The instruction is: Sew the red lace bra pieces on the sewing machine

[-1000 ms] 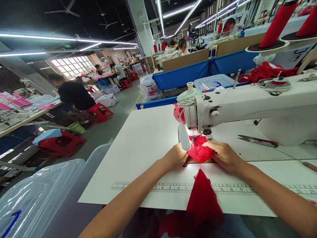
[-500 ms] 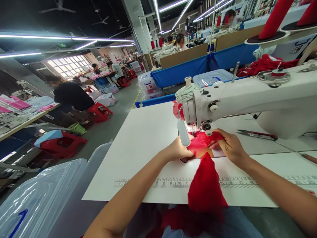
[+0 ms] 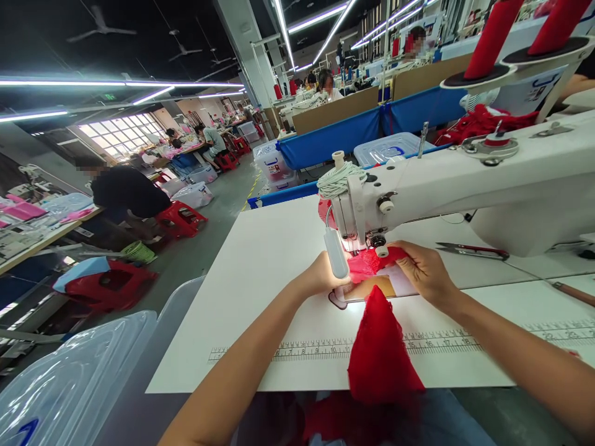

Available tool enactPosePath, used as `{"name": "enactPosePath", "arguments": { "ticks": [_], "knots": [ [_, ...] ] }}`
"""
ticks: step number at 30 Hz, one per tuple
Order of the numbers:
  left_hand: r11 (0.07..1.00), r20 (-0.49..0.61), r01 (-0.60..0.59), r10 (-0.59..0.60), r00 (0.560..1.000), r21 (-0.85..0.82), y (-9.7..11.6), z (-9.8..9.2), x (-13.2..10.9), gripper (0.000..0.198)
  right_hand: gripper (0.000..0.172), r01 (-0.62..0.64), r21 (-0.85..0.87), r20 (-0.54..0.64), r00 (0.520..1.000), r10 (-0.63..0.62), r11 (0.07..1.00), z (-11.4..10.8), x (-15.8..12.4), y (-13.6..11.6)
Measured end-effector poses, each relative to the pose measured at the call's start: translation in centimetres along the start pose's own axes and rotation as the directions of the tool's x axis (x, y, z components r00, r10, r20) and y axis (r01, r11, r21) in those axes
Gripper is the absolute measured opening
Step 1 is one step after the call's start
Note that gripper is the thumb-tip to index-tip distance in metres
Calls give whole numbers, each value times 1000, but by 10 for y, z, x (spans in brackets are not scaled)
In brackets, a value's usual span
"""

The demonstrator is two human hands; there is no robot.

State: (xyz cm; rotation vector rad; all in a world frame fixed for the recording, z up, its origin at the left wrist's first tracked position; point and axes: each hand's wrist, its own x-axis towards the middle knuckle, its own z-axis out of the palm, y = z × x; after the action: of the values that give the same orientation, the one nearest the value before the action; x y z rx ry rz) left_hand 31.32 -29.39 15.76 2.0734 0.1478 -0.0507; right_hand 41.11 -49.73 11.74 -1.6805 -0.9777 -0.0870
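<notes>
A white sewing machine (image 3: 418,186) has red fabric (image 3: 367,263) under its needle area. My left hand (image 3: 325,274) lies at the left edge of this fabric, its fingers partly hidden behind the machine's small lamp (image 3: 336,253). On the right, my right hand (image 3: 425,269) pinches the fabric's right end between thumb and fingers. Another piece of red fabric (image 3: 381,347) hangs over the table's front edge, between my forearms. Part of the machine bed shows below the fabric in front of the needle.
Scissors (image 3: 471,250) lie right of my right hand, near a wooden-handled tool (image 3: 574,293). A printed ruler runs along the white table (image 3: 223,272). Thread cones (image 3: 493,40) stand upper right. Clear plastic bins (image 3: 83,371) are at lower left. A person (image 3: 130,189) sits at left.
The red fabric under the needle has moved away from me, baring more of the machine bed. My left hand has shifted with it, and the whole view has moved slightly.
</notes>
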Motion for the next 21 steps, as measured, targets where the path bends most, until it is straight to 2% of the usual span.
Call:
{"name": "enactPosePath", "arguments": {
  "ticks": [3,7,11,15,18,21],
  "knots": [
    [1000,45,6,-7,999,10,-5,6,-6,29,34,12,4,0,1000,-12,1000,0,0,1],
    [997,42,14,-17,999,74,-11,18,-12,31,33,24,-1,22,999,-23,1000,-2,1,-1],
    [967,-15,-83,89,996,241,-12,25,-15,24,28,97,-15,81,992,-95,995,-8,2,2],
    [839,-50,-230,291,955,493,-14,28,-16,26,21,277,-103,240,939,-246,955,-14,0,11],
    [713,-9,-306,402,916,630,-19,32,-17,22,30,398,-196,366,878,-310,896,-15,-2,12],
    [598,44,-360,476,878,716,-25,37,-18,26,35,511,-291,422,827,-371,809,-12,-2,7]
  ]
}}
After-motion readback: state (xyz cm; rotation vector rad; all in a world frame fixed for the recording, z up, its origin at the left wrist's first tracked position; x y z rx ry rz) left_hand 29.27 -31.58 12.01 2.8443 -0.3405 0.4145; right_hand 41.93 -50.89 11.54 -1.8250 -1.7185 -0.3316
